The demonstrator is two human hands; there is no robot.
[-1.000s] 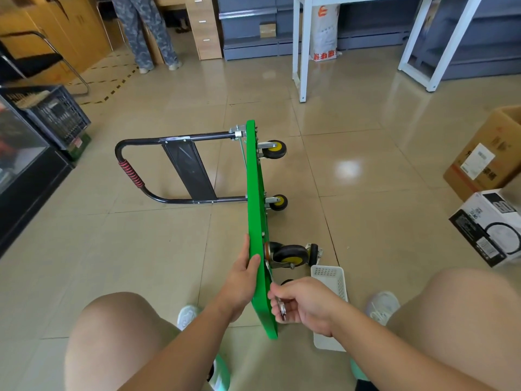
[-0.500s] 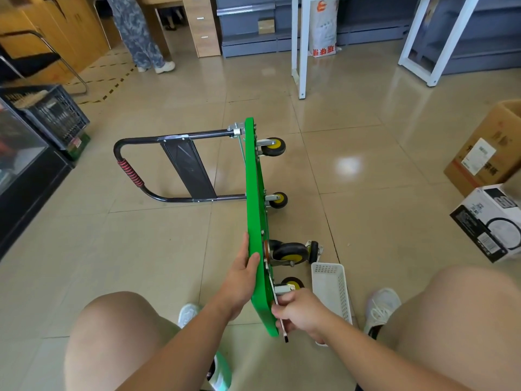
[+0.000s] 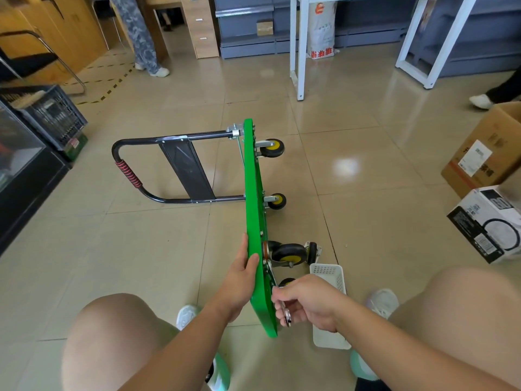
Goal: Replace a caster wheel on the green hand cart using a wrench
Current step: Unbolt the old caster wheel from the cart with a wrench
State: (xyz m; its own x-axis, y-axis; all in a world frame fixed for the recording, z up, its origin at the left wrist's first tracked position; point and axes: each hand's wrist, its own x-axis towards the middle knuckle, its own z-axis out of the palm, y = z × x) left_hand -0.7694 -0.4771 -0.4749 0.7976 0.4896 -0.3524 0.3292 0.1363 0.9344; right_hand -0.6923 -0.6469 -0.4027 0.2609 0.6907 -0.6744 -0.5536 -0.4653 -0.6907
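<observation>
Scene: You crouch over the green hand cart [image 3: 255, 221], tipped onto one long edge on the tiled floor [image 3: 141, 249], its underside turned to your right and its black handle [image 3: 169, 138] lying flat to your left.

Left hand: Your left hand [image 3: 239, 280] grips the deck's upper edge near the end closest to you, thumb on the underside, steadying the cart.

Right hand: Your right hand [image 3: 307, 303] is curled round a small metal wrench [image 3: 287, 316], held against the underside at the near corner. Whether its head sits on a nut cannot be told.

Casters: A black-and-yellow caster wheel [image 3: 290, 253] juts out just above your right hand; a second near caster [image 3: 287, 282] is mostly hidden behind it.

Handling: The deck looks stiff and smooth, and likely to topple if you let go, so hold its edge, not the face. The caster probably swivels freely; take it by the bracket, not the tyre. Loosened nuts will be small and quick to roll.

Nearby: A white basket [image 3: 329, 273] lies on the floor just beside your right hand, contents unseen.
</observation>
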